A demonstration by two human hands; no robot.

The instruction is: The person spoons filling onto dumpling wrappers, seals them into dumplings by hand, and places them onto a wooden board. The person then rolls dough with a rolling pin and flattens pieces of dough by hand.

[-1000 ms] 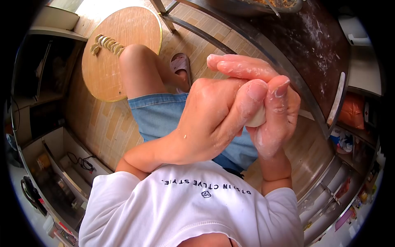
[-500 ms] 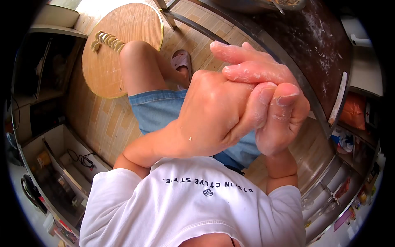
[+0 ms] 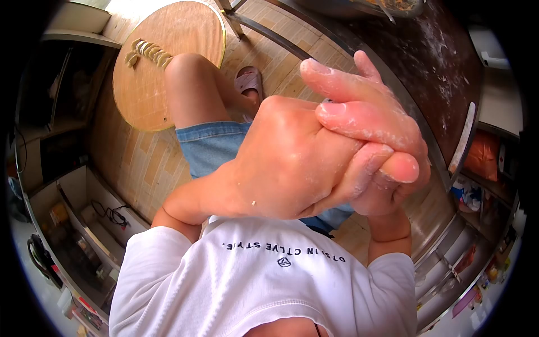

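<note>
My left hand [image 3: 286, 160] and my right hand [image 3: 387, 121] are pressed together in front of my chest. The left one is closed, its back turned up toward me, with a small pale crumb near the wrist. Flour whitens the fingers of the right hand, which bend over and against the left; one or two of them stick up apart. Whatever lies between the palms, if anything, is hidden. Beyond my knee, a row of pale dumplings [image 3: 151, 51] rests on a round ribbed board [image 3: 188, 28].
To the right stands a dark table [image 3: 435, 62] dusted with flour, a bowl of filling [image 3: 407, 7] at its far edge. A narrow pale stick [image 3: 463, 137] lies along the near edge. Open shelves [image 3: 101, 208] line the left side. Tiled floor [image 3: 154, 163] lies below.
My clasped hands have shifted slightly right. The right fingers have spread a little at the top, and the thumbs have pressed down closer together. The view has tilted slightly.
</note>
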